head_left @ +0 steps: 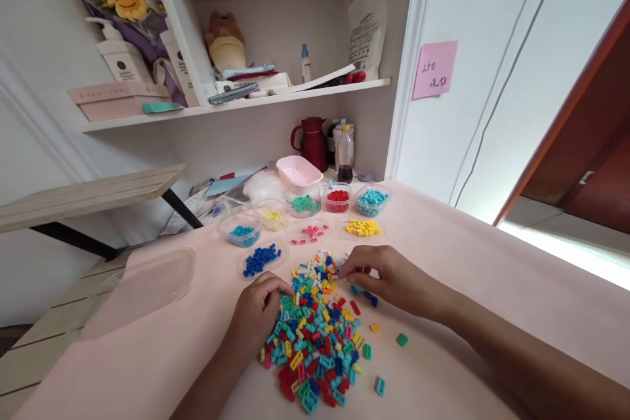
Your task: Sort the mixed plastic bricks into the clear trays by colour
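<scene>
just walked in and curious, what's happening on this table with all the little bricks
A person is working at a mixed pile of small coloured bricks on a pink table. The left hand rests on the pile's left edge; the right hand picks at its far end. Beyond sit clear containers holding bricks by single colour.

Two hands work at one heap of mixed bricks [317, 335] in the lower middle of the frame: left hand [258, 312], right hand [386, 275]. Eight clear tubs of sorted bricks stand above the heap, in the middle of the frame. One pink bowl [298, 172], one red jug [312, 143] behind them. One pink note [434, 69] at upper right. Four loose bricks lie right of the heap
</scene>
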Demonstrator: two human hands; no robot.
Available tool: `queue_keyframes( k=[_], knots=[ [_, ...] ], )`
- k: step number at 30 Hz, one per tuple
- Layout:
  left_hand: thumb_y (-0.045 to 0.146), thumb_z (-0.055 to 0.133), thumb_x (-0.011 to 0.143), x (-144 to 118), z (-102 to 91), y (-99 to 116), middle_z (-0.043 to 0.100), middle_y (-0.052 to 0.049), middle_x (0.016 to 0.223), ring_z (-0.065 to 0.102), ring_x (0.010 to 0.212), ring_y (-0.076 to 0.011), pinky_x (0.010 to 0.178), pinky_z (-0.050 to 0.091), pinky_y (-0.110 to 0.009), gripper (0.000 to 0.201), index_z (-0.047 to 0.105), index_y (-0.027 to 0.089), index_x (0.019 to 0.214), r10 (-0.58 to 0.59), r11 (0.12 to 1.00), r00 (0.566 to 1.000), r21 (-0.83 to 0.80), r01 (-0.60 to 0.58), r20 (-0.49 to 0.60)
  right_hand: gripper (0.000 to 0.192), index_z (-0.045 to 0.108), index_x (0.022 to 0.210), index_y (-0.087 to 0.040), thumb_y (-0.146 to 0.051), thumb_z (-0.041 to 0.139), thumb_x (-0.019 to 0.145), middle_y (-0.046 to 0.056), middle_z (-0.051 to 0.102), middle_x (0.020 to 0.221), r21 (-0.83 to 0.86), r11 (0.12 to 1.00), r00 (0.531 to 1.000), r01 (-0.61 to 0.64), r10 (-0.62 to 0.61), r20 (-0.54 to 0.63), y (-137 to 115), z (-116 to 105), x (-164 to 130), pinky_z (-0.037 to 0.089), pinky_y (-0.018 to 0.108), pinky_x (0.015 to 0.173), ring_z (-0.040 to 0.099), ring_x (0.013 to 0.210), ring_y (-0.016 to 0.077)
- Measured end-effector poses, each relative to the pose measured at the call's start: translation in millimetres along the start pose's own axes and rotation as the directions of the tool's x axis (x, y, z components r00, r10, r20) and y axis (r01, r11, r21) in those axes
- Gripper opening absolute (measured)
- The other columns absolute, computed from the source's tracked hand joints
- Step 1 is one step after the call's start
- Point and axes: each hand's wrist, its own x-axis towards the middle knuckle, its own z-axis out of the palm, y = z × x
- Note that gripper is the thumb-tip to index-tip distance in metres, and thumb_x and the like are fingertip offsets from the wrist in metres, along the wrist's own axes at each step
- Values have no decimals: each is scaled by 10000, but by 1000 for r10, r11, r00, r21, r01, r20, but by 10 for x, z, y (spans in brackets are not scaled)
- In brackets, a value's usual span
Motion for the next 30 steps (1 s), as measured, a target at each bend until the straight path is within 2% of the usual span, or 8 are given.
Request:
queue_keyframes(
  k=[4, 9, 14, 19, 23, 26, 30],
  knots=[
    [156, 399, 813, -5, -13, 33, 665, -28, 856, 632, 840, -177, 777, 476, -284, 298, 682, 217, 742, 35, 998, 999, 49, -35, -5, 181, 701, 949, -228, -160, 557, 864, 37, 692, 924, -60, 987, 983, 148, -140, 117, -80, 36, -51, 468, 280, 760, 611, 857, 163],
    [146, 397, 810, -11, -14, 47, 667, -24, 846, 629, 831, -174, 768, 474, -281, 318, 699, 226, 748, 68, 995, 998, 72, -67, -12, 274, 657, 1092, -233, -140, 561, 852, 60, 670, 1002, -112, 962, 955, 250, -225, 194, -35, 162, -54, 457, 300, 795, 599, 905, 182],
    [140, 395, 814, -8, -11, 33, 664, -21, 845, 630, 813, -166, 745, 476, -269, 346, 728, 233, 806, 65, 994, 998, 92, -64, -8, 268, 679, 1016, -231, -103, 539, 827, 49, 675, 932, -159, 939, 937, 305, -267, 223, 52, 248, -30, 448, 292, 778, 598, 846, 174],
    [151, 394, 822, -7, -16, 33, 662, -24, 846, 634, 816, -170, 740, 480, -264, 344, 728, 230, 809, 59, 991, 998, 119, -58, 0, 225, 694, 917, -216, -96, 533, 815, 25, 695, 896, -132, 963, 959, 237, -210, 189, 58, 243, -18, 451, 264, 765, 609, 816, 152],
    [162, 400, 822, -9, -18, 39, 671, -25, 856, 636, 818, -176, 742, 482, -262, 336, 727, 234, 808, 59, 989, 998, 133, -58, -5, 187, 707, 836, -218, -111, 558, 801, 9, 710, 835, -96, 989, 984, 115, -100, 150, 20, 153, -13, 456, 255, 734, 619, 783, 149],
    [162, 394, 824, -10, -19, 34, 675, -24, 870, 635, 816, -176, 738, 483, -261, 342, 727, 239, 821, 61, 988, 998, 140, -59, -10, 155, 712, 836, -212, -156, 569, 814, 14, 715, 813, 39, 999, 993, -1, -3, 118, -13, 65, -13, 469, 249, 685, 626, 735, 146],
    [162, 394, 821, -3, -20, 23, 676, -22, 860, 636, 815, -176, 742, 486, -263, 344, 727, 246, 822, 72, 986, 997, 150, -71, -4, 125, 708, 838, -195, -259, 601, 822, 22, 702, 767, 265, 954, 988, -137, 113, 104, -16, 12, -5, 479, 248, 619, 615, 676, 145]
  ],
)
